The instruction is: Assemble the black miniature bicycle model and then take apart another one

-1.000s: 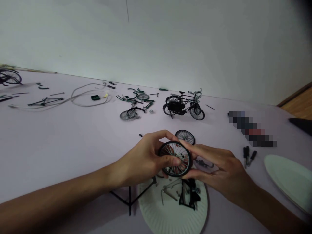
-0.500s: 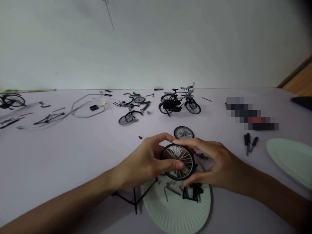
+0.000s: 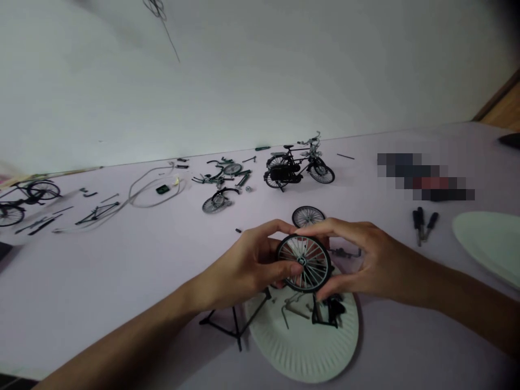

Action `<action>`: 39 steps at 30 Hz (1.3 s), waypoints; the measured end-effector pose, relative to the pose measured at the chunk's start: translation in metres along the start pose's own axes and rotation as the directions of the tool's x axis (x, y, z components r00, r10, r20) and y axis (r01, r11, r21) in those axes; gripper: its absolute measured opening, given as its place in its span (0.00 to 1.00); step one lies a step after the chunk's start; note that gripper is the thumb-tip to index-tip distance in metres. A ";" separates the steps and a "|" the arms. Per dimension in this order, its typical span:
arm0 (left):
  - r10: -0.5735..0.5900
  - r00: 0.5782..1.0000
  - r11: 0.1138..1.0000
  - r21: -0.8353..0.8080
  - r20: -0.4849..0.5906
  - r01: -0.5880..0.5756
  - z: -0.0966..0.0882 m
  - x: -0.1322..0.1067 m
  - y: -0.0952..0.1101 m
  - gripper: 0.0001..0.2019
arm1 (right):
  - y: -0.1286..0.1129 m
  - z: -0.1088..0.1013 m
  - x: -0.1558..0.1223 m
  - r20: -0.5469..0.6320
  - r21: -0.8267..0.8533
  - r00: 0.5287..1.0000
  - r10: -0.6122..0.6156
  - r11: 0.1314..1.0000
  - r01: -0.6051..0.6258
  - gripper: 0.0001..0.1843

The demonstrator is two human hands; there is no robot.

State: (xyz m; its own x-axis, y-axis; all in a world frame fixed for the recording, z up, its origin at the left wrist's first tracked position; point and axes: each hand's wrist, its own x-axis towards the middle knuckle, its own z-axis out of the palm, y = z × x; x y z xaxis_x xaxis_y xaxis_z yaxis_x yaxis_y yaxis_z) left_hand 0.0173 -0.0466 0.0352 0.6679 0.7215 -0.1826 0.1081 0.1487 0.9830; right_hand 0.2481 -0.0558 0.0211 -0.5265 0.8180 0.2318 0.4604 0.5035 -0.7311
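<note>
Carefully, the left hand [image 3: 239, 268] and right hand [image 3: 361, 254] grip a miniature bicycle wheel [image 3: 314, 265] in their fingers, steadying it above a paper plate [image 3: 304, 360].

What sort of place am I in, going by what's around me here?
Likely a hobby workspace for building scale models: there's an assembled miniature bicycle, a small spoked wheel in hand, a paper plate holding parts, and small screwdrivers.

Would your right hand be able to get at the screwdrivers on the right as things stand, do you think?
Probably yes, once it lets go: the right hand is holding the wheel with the left hand, but the screwdrivers lie close beyond it, with no object between them.
</note>
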 end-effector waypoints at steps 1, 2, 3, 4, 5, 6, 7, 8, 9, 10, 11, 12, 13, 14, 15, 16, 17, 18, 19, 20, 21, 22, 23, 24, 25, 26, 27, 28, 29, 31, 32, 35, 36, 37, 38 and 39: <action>-0.002 1.000 1.000 0.004 -0.007 0.003 0.002 -0.001 0.000 0.17 | -0.001 0.000 0.000 0.009 0.011 1.000 0.007 1.000 -0.007 0.37; -0.003 1.000 1.000 0.004 -0.016 0.003 0.003 -0.001 0.000 0.17 | -0.001 0.000 0.000 0.013 0.025 1.000 0.011 1.000 -0.011 0.37; -0.003 1.000 1.000 0.001 -0.024 0.003 0.004 -0.002 0.000 0.18 | -0.001 0.001 0.000 0.010 0.038 1.000 0.013 0.999 -0.013 0.37; -0.003 1.000 1.000 -0.002 -0.030 0.003 0.005 -0.002 0.000 0.18 | -0.001 0.001 -0.001 0.005 0.048 1.000 0.014 0.999 -0.014 0.37; 0.000 0.999 1.000 -0.006 -0.032 0.000 0.005 -0.002 0.000 0.18 | 0.000 0.001 -0.001 0.001 0.051 1.000 0.015 0.999 -0.015 0.38; 0.001 1.000 1.000 -0.008 -0.029 -0.001 0.005 -0.001 0.000 0.17 | 0.000 0.001 -0.001 0.002 0.050 1.000 0.017 0.999 -0.018 0.38; 0.001 1.000 1.000 -0.008 -0.026 -0.001 0.005 -0.001 -0.001 0.17 | 0.001 0.001 -0.001 0.008 0.044 1.000 0.019 0.999 -0.020 0.38; -0.002 1.000 1.000 -0.007 -0.028 0.002 0.004 0.000 -0.002 0.17 | 0.002 0.001 -0.001 0.011 0.031 1.000 0.018 0.999 -0.018 0.38; -0.006 0.999 1.000 -0.003 -0.032 0.006 0.005 0.001 -0.003 0.18 | 0.003 0.002 -0.001 0.019 0.011 1.000 0.011 1.000 -0.011 0.38; -0.007 0.999 1.000 0.002 -0.042 0.007 0.005 0.001 -0.005 0.19 | 0.004 0.002 -0.001 0.030 -0.014 1.000 -0.004 1.000 0.005 0.40; -0.005 0.998 1.000 0.010 -0.060 0.006 0.006 0.002 -0.006 0.21 | 0.004 0.003 0.000 0.040 -0.042 0.999 -0.025 0.999 0.026 0.41; 0.000 0.997 1.000 0.021 -0.082 0.001 0.007 0.002 -0.008 0.23 | 0.004 0.004 0.000 0.053 -0.069 0.998 -0.046 0.996 0.050 0.42; 0.010 0.994 0.999 0.032 -0.107 -0.007 0.009 0.003 -0.009 0.24 | 0.004 0.004 0.000 0.063 -0.093 0.996 -0.064 0.993 0.070 0.42; 0.018 0.991 0.999 0.041 -0.129 -0.013 0.010 0.003 -0.010 0.25 | 0.003 0.004 0.001 0.069 -0.111 0.995 -0.078 0.990 0.085 0.42; 0.025 0.990 0.999 0.044 -0.141 -0.019 0.010 0.003 -0.010 0.25 | 0.002 0.005 0.002 0.069 -0.123 0.994 -0.089 0.988 0.097 0.42; 0.032 0.989 0.999 0.045 -0.141 -0.026 0.009 0.003 -0.010 0.25 | 0.002 0.004 0.002 0.060 -0.133 0.993 -0.098 0.985 0.105 0.41; 0.043 0.991 0.998 0.047 -0.127 -0.037 0.007 0.003 -0.009 0.24 | 0.001 0.004 0.003 0.046 -0.142 0.993 -0.110 0.983 0.116 0.40; 0.057 0.993 0.997 0.051 -0.101 -0.052 0.003 0.004 -0.008 0.24 | 0.001 0.004 0.003 0.029 -0.152 0.992 -0.125 0.980 0.128 0.40; 0.074 0.995 0.996 0.057 -0.064 -0.071 -0.001 0.004 -0.007 0.23 | 0.002 0.004 0.004 0.005 -0.164 0.990 -0.141 0.977 0.140 0.39; 0.093 0.995 0.993 0.070 -0.020 -0.091 -0.006 0.005 -0.006 0.23 | 0.003 0.004 0.004 -0.018 -0.177 0.988 -0.155 0.973 0.149 0.39; 0.113 0.993 0.989 0.095 0.015 -0.114 -0.011 0.005 -0.006 0.24 | 0.005 0.005 0.004 -0.039 -0.190 0.985 -0.168 0.969 0.158 0.38; 0.132 0.991 0.981 0.138 0.037 -0.135 -0.015 0.006 -0.006 0.26 | 0.007 0.005 0.004 -0.056 -0.202 0.982 -0.178 0.966 0.163 0.38; 0.153 0.987 0.967 0.198 0.044 -0.159 -0.019 0.006 -0.006 0.28 | 0.009 0.005 0.004 -0.067 -0.211 0.981 -0.184 0.963 0.167 0.39; 0.182 0.983 0.943 0.278 0.034 -0.184 -0.022 0.006 -0.007 0.29 | 0.010 0.006 0.004 -0.075 -0.217 0.979 -0.188 0.962 0.168 0.39; 0.222 0.975 0.904 0.373 0.013 -0.211 -0.024 0.006 -0.008 0.29 | 0.012 0.006 0.004 -0.079 -0.221 0.979 -0.190 0.960 0.169 0.39; 0.269 0.963 0.850 0.471 -0.003 -0.236 -0.024 0.006 -0.009 0.29 | 0.013 0.006 0.003 -0.080 -0.226 0.978 -0.192 0.959 0.170 0.39; 0.316 0.949 0.788 0.560 -0.007 -0.258 -0.024 0.006 -0.010 0.29 | 0.013 0.006 0.003 -0.081 -0.230 0.978 -0.191 0.958 0.168 0.40; 0.361 0.933 0.722 0.633 0.003 -0.281 -0.024 0.006 -0.010 0.29 | 0.014 0.006 0.003 -0.082 -0.235 0.978 -0.191 0.958 0.167 0.40; 0.401 0.916 0.658 0.689 0.023 -0.305 -0.023 0.005 -0.011 0.29 | 0.013 0.005 0.002 -0.080 -0.237 0.979 -0.190 0.957 0.166 0.40; 0.468 0.880 0.546 0.758 0.078 -0.358 -0.023 0.006 -0.012 0.29 | 0.013 0.005 0.002 -0.076 -0.241 0.978 -0.192 0.956 0.169 0.40; 0.498 0.861 0.492 0.784 0.105 -0.380 -0.023 0.006 -0.012 0.29 | 0.013 0.005 0.002 -0.074 -0.245 0.978 -0.196 0.954 0.173 0.40; 0.555 0.811 0.327 0.848 0.186 -0.418 -0.025 0.007 -0.014 0.28 | 0.013 0.005 0.003 -0.060 -0.263 0.974 -0.219 0.945 0.196 0.43; 0.559 0.802 0.284 0.859 0.212 -0.425 -0.026 0.007 -0.015 0.27 | 0.013 0.005 0.003 -0.051 -0.268 0.973 -0.224 0.942 0.203 0.44; 0.556 0.797 0.254 0.866 0.234 -0.431 -0.027 0.008 -0.015 0.27 | 0.013 0.005 0.003 -0.043 -0.273 0.973 -0.227 0.939 0.207 0.45; 0.550 0.796 0.232 0.869 0.253 -0.437 -0.027 0.007 -0.014 0.26 | 0.013 0.005 0.003 -0.037 -0.277 0.972 -0.232 0.937 0.213 0.45; 0.541 0.797 0.216 0.872 0.268 -0.440 -0.027 0.007 -0.014 0.25 | 0.012 0.005 0.003 -0.032 -0.279 0.971 -0.236 0.935 0.218 0.45</action>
State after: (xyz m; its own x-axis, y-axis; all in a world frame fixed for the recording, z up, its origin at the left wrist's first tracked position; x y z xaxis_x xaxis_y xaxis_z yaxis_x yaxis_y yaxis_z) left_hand 0.0006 -0.0252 0.0199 0.7884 0.4742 0.3919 0.3717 -0.8748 0.3109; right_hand 0.2482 -0.0482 0.0096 -0.5973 0.6844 0.4182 0.5153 0.7270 -0.4539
